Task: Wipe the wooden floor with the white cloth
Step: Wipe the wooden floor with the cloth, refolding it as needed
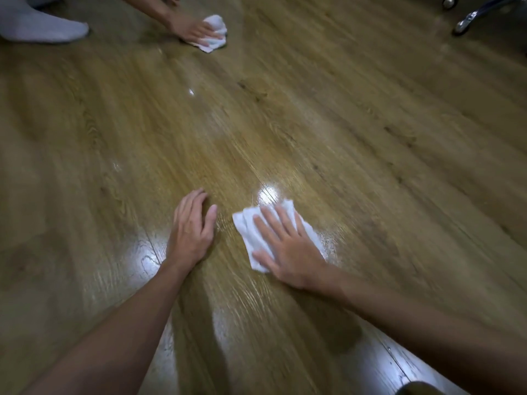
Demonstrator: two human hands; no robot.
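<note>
White cloth (251, 232) is pressed flat under the spread right hand (285, 246); the left hand (191, 226), open and empty, braces on the wooden floor (370, 166). Even pressure is advised.

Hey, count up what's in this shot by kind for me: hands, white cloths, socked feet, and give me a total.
Hands: 3 (left hand flat on the floor, right hand pressing a cloth, another person's hand at the top)
White cloths: 2 (near cloth, far cloth)
Socked feet: 1 (grey sock, top left)
Total: 6
</note>
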